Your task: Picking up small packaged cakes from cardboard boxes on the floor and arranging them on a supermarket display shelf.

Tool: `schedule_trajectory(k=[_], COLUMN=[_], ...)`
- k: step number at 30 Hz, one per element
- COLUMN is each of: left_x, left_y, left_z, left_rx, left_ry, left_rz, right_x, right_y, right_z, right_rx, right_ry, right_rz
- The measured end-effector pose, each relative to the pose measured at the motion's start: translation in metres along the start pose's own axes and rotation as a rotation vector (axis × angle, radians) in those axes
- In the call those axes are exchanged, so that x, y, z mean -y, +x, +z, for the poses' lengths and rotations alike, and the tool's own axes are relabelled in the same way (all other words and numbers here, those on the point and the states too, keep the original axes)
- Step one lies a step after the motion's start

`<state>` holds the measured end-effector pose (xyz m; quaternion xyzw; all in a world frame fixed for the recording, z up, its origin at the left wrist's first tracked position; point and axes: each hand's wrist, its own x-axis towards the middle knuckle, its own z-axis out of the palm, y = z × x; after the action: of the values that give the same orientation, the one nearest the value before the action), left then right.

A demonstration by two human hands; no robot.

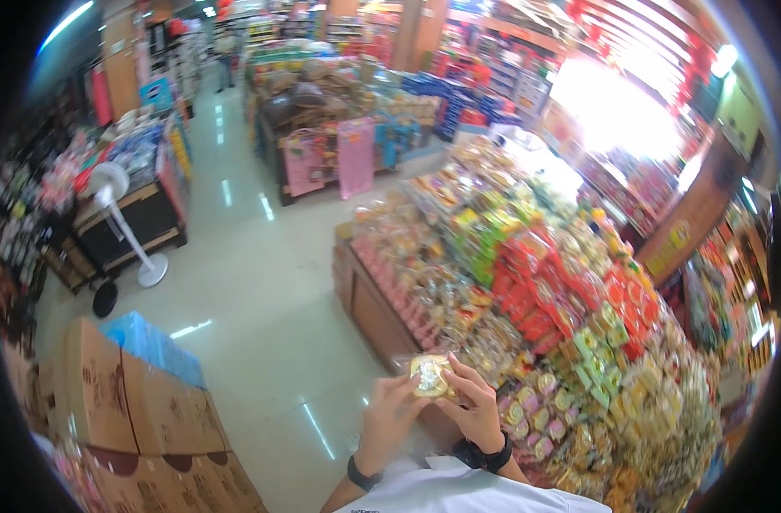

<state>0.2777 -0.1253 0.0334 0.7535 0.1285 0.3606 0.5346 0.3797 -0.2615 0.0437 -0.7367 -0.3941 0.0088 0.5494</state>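
Note:
Both hands hold a small round snack cake in clear plastic wrap (pixel 430 377) in front of my chest. My left hand (pixel 390 413) grips its left side, fingers somewhat blurred. On the other side, my right hand (pixel 475 399) pinches the wrapper's right edge between fingers and thumb. A dark band circles each wrist. Just right of my hands, similar round wrapped cakes (pixel 537 410) lie at the near part of a display table (pixel 381 314) heaped with packaged snacks. Red snack packets (pixel 544 285) are piled in the middle of that heap.
Cardboard cartons (pixel 166 410) and a blue pack (pixel 153 346) are stacked at lower left. Across the shiny tiled floor (pixel 268 288), a white pedestal fan (pixel 130 231) stands by a goods table. Farther back, a person (pixel 225 58) stands in the aisle. A brown pillar (pixel 692 199) rises at right.

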Motion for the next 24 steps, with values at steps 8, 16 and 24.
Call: schedule_trajectory(k=[8, 16, 24], left_x=[0.024, 0.016, 0.018], left_y=[-0.009, 0.011, 0.04], left_z=[-0.032, -0.038, -0.024], left_rx=[-0.223, -0.431, -0.51], left_ry=[0.213, 0.444, 0.657], left_rz=[-0.067, -0.113, -0.15], right_x=[-0.004, -0.021, -0.048], right_y=[0.041, 0.101, 0.146], right_z=[0.041, 0.073, 0.089], right_rx=[0.298, 0.519, 0.621], right_ry=[0.118, 0.346, 0.515], right_rz=[0.034, -0.087, -0.129])
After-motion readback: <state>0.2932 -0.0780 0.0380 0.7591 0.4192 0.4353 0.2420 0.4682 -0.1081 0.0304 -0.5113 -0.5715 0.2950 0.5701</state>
